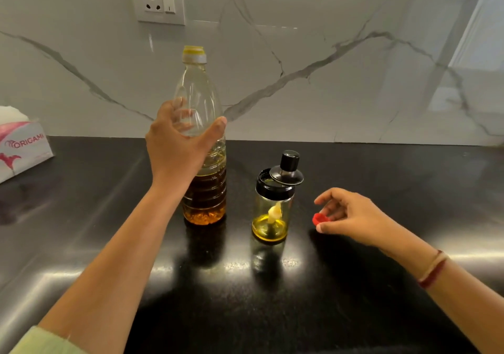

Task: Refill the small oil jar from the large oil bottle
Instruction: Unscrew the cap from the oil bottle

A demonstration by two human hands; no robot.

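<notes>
The left hand (177, 141) is wrapping its fingers and thumb around the clear upper part of the large oil bottle (204, 198). The bottle is standing upright on the black counter (381, 176) with its mouth open and dark oil filling the part below the fingers. The right hand (351, 217) is pinching a red cap (319, 218) between thumb and curled fingers, low over the counter. Between the two hands' fingers, the small oil jar (271, 212) is standing just beside the bottle, holding a little yellow oil, its black lid (287, 172) sitting tilted on the rim. Far left of the left fingers, a tissue box (24, 149) is sitting by the marble wall.
</notes>
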